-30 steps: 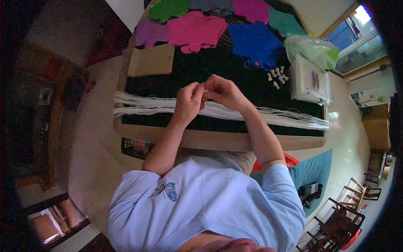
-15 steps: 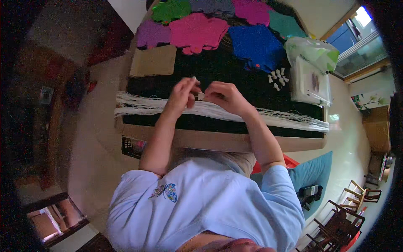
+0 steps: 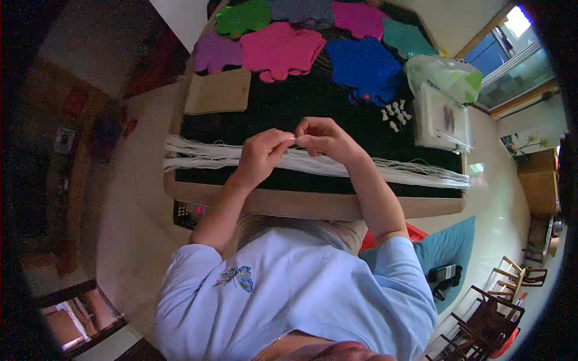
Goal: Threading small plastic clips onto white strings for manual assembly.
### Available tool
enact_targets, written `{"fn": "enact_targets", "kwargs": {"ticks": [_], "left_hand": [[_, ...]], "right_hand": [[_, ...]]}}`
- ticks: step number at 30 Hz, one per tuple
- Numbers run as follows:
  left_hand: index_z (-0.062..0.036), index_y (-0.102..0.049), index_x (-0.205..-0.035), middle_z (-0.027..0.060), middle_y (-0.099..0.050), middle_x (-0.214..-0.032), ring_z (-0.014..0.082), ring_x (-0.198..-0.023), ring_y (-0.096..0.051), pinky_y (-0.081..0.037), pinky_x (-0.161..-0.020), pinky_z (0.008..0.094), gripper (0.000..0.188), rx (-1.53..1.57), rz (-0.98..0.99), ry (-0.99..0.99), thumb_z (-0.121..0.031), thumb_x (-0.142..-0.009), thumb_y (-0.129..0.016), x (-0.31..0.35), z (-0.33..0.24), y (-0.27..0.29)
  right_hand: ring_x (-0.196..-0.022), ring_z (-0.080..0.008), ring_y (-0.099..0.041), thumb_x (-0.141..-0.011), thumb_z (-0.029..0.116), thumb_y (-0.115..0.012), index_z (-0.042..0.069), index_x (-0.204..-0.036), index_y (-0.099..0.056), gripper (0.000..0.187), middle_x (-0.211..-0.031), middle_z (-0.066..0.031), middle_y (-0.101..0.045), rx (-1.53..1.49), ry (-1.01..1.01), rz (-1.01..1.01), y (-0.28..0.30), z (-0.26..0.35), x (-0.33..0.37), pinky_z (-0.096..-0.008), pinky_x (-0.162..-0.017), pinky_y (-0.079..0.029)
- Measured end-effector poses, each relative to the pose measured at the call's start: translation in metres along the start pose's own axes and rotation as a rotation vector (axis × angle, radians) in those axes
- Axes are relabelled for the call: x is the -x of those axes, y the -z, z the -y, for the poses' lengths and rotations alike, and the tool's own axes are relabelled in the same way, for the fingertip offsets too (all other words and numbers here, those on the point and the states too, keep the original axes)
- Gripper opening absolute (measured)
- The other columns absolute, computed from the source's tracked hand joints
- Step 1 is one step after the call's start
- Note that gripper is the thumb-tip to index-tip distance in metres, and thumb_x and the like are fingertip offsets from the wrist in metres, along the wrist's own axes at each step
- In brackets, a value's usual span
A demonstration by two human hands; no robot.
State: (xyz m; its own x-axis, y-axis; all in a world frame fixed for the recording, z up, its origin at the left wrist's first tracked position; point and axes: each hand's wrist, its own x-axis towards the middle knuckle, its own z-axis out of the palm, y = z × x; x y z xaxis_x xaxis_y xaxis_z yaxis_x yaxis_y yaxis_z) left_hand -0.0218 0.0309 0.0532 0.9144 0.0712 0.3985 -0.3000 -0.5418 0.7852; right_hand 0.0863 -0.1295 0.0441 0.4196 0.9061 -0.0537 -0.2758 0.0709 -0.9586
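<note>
White strands, gathered in a long loose bundle [image 3: 415, 170], are stretched across the worktop [image 3: 301, 201] along its near side, from the left edge to the right. Above the middle of the bundle, the left hand [image 3: 260, 156] and the right hand [image 3: 325, 141] are brought together, fingertips nearly meeting. Each hand is narrowed to a pinch, and a small pale piece [image 3: 294, 139] is held between them; its exact form cannot be told at this size. Beyond the right hand, small white waisted pieces [image 3: 396, 108] are grouped on the dark surface, beside a clear plastic package [image 3: 442, 123] on which a translucent bag [image 3: 445, 78] is partly rested. At far left, a tan flat panel [image 3: 218, 93] is placed near a pink knobbed shape [image 3: 282, 48]; a blue one [image 3: 364, 67] is set to its right.
</note>
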Motion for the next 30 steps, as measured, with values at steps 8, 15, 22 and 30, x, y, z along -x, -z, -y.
{"fn": "enact_targets", "kwargs": {"ticks": [8, 15, 22, 30], "left_hand": [[-0.0030, -0.064, -0.088, 0.0083, -0.065, -0.082, 0.0164, -0.075, -0.063, -0.050, -0.067, 0.0265, 0.015, 0.003, -0.003, -0.028, 0.001, -0.074, -0.064, 0.001, 0.002, 0.006], [-0.0022, -0.063, -0.087, 0.0073, -0.064, -0.078, 0.0125, -0.068, -0.061, -0.049, -0.062, 0.0259, 0.011, -0.081, -0.014, 0.167, -0.005, -0.076, -0.065, -0.001, 0.008, 0.000], [-0.0001, -0.063, -0.085, 0.0025, -0.062, -0.070, 0.0073, -0.061, -0.056, -0.046, -0.054, 0.0229, 0.011, 0.246, 0.238, 0.472, -0.008, -0.078, -0.065, 0.000, 0.001, -0.001], [-0.0020, -0.063, -0.082, 0.0023, -0.061, -0.069, 0.0066, -0.060, -0.056, -0.046, -0.054, 0.0212, 0.008, 0.302, -0.142, 0.356, -0.009, -0.079, -0.064, -0.012, 0.008, -0.007]], "right_hand": [[-0.055, -0.0030, -0.042, -0.081, 0.022, -0.063, 0.007, -0.079, -0.057, 0.017, -0.065, 0.0046, -0.051, 0.100, -0.019, -0.080, -0.001, -0.006, -0.004, -0.0194, -0.047, -0.033], [-0.066, -0.0103, -0.053, -0.080, 0.013, -0.063, 0.001, -0.083, -0.059, 0.013, -0.071, -0.0023, -0.059, 0.488, 0.100, -0.144, 0.003, -0.007, -0.004, -0.0244, -0.061, -0.044], [-0.075, -0.0118, -0.055, -0.080, 0.007, -0.060, 0.000, -0.084, -0.061, 0.007, -0.079, -0.0076, -0.061, 0.547, 0.256, -0.158, 0.004, 0.005, 0.001, -0.0264, -0.068, -0.046], [-0.072, -0.0097, -0.052, -0.082, 0.005, -0.058, -0.001, -0.088, -0.056, 0.009, -0.078, -0.0065, -0.058, 0.588, 0.292, -0.237, -0.015, -0.021, -0.011, -0.0261, -0.063, -0.044]]}}
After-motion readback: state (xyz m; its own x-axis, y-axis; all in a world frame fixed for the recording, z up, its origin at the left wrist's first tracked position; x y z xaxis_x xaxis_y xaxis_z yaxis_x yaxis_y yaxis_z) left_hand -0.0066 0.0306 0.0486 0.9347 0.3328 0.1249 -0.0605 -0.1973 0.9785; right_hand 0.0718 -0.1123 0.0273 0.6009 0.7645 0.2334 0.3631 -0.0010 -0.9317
